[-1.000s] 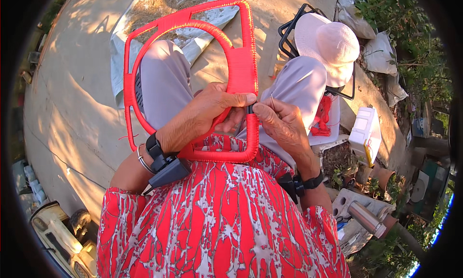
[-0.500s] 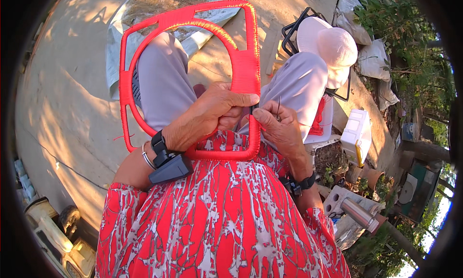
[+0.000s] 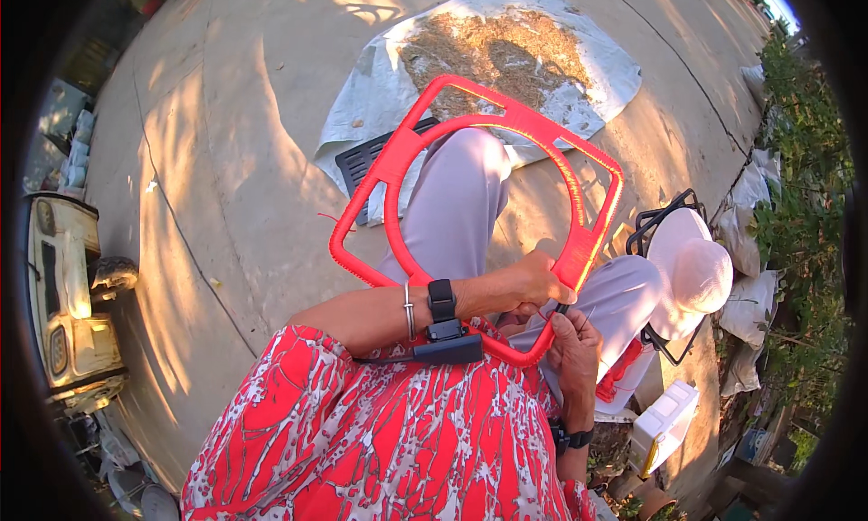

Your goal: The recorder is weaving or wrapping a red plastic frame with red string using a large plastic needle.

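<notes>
A squarish frame wound tightly in red cord, with a round ring inside it, rests tilted over my lap and knees. My left hand grips its right side, thumb laid along the wrapped bar. Just below that thumb a short dark stretch of bar shows without cord. My right hand is closed beside this dark stretch, fingers pinched together at the frame's edge. A thin needle-like rod sticks up from its fingers; its lower part is hidden. A loose red cord end pokes out at the frame's left corner.
A white sheet with dry straw-like material lies on the concrete ahead, a black slatted piece at its near edge. To the right are a pale hat, red cord and a white box. A toy-like vehicle stands left.
My view has swung, so the frame and both hands appear lower and further right, with the frame turned clockwise. Both hands keep their places around the dark stretch.
</notes>
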Tool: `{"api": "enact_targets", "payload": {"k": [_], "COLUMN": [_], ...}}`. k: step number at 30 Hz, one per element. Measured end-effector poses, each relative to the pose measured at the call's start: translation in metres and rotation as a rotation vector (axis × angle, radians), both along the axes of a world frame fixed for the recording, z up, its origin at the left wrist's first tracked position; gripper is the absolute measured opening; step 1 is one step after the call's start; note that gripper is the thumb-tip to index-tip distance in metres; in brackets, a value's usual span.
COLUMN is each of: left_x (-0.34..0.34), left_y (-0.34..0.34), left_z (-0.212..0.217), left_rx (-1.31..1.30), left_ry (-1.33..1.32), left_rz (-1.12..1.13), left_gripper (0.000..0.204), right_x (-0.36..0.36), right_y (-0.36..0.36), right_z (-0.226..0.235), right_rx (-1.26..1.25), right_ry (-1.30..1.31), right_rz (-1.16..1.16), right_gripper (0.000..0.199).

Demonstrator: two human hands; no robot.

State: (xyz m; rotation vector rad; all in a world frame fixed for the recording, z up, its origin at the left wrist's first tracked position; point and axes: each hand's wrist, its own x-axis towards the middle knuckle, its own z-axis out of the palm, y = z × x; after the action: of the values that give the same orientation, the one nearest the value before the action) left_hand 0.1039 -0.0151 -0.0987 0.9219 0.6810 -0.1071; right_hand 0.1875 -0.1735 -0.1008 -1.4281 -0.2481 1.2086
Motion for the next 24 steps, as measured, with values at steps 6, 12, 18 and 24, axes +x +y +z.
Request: {"api": "enact_targets", "payload": {"k": [6, 12, 18, 24], "left_x": [0.001, 0.005, 0.001, 0.003], "left_y": [-0.004, -0.012, -0.023, -0.024], "left_z": [-0.020, -0.026, -0.019, -0.009], "left_rx": [0.067, 0.346, 0.687, 0.758], "left_ry": [-0.049, -0.025, 0.035, 0.006], "left_rz": [0.065, 0.008, -0.089, -0.133], "left_gripper": [0.015, 0.018, 0.025, 0.027], "right_x": [0.005, 0.068, 0.099, 0.088], "right_y": [-0.005, -0.070, -0.116, -0.112], "right_z": [-0.005, 0.013, -0.023, -0.048], "right_rx": [0.012, 0.335, 0.102, 0.161], "right_ry": [0.033, 0.057, 0.054, 0.147], "right_rz": [0.002, -0.338, -0.627, -0.462], "right_gripper": [0.022, 0.033, 0.023, 0.017]}}
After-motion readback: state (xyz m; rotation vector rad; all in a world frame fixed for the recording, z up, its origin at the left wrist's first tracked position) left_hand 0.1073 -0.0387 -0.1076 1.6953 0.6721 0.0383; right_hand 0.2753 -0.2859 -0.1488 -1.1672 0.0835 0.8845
